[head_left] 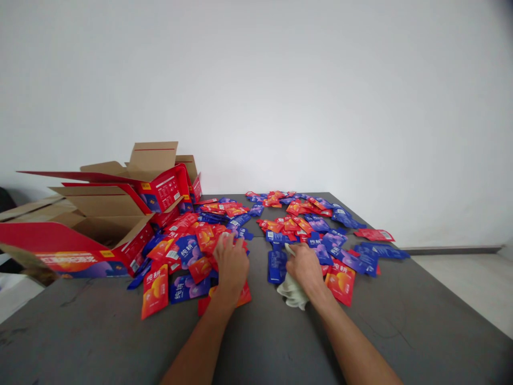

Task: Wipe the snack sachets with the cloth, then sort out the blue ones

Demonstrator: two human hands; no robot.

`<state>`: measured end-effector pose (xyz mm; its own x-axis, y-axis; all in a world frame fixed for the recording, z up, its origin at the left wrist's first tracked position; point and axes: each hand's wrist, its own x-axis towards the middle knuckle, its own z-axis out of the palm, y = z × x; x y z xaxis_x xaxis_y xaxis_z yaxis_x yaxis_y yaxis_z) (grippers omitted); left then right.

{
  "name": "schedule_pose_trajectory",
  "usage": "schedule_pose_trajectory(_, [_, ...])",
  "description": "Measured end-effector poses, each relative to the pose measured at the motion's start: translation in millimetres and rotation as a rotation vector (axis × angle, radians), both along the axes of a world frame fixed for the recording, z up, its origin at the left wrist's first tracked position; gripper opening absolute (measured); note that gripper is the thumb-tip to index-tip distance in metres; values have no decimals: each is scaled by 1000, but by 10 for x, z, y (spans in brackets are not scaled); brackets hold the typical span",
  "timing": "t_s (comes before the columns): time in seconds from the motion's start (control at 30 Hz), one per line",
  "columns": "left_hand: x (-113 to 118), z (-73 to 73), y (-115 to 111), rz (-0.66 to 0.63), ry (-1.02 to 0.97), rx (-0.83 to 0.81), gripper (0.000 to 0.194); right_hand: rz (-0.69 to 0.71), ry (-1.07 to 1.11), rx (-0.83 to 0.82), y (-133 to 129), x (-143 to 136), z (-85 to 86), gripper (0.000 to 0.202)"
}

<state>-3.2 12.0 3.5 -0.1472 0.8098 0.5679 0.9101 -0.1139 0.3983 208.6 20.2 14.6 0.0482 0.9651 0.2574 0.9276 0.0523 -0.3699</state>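
My right hand is closed on a crumpled whitish cloth, which hangs below the fingers onto the dark table. Just left of it lies a blue pouch. An orange-red pouch rests to the right of my wrist. On the other side, my left hand is at the right edge of a heap of red and blue pouches. Its fingers are curled, with the tips partly hidden; what they grip, if anything, I cannot make out. Beneath that wrist shows another red pouch.
Open red cardboard boxes with raised flaps stand at the left of the dark table. More pouches lie in loose groups toward the back and right. A white wall rises behind the table.
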Motion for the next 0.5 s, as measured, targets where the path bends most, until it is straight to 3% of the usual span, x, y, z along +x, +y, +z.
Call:
schedule_pose_trajectory(0.1, [256,-117,-46,-455,48,-167,38,-7,15,-5,-12,-20,-9,45])
schedule_pose_trajectory(0.2, [401,-227,-94,-631,71,-313,44,8,12,-17,-19,-31,-5,40])
schedule_pose_trajectory(0.3, [407,-265,-114,-638,89,-390,44,7,10,-17,-20,-25,6,40])
schedule_pose_trajectory(0.5, [363,-242,-80,-593,15,-352,26,15,44,14,-26,-28,9,41])
